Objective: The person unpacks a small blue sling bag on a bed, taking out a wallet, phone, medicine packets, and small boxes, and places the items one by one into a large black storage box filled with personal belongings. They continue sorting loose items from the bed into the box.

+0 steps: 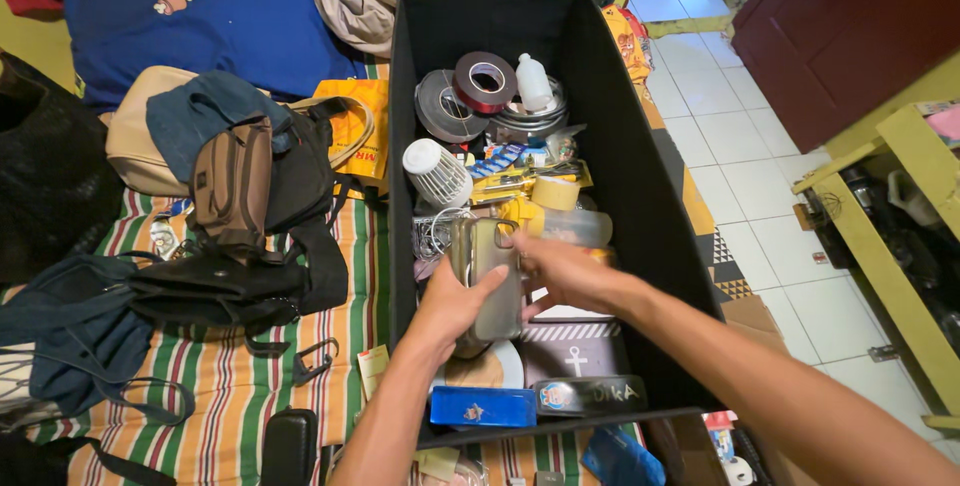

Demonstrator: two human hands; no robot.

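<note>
Black fabric storage box (640, 196): open-topped, rectangular, on a striped mat; crowded with small items.
Held item: clear, glossy phone case (487, 281), upright, slightly tilted, over the box's middle.
Left hand (450, 311): palm against the case's lower left edge, thumb across its front; fingers wrapped around it from behind.
Right hand (560, 271): fingers closed on the case's right edge, fingertips at its upper corner.
At 12 o'clock from the case: yellow roll of tape (556, 192); farther on, dark red roll of tape (485, 81), grey roll of tape (445, 106), small white plastic bottle (533, 81).
At 11 o'clock: small white handheld fan (437, 172), lying on its side.
At 6 o'clock: blue flat box (483, 407) and dark oval tin (590, 395), against the box's near wall.
Outside, 9 o'clock: brown canvas pouch (232, 186) on a heap of black strap bags (230, 291); beige handbag (135, 146) behind.
Mat (240, 386): orange, green, white and red stripes.
Floor, 3 o'clock: white tiles (760, 196); yellow-green wooden table (890, 246) at the edge.
</note>
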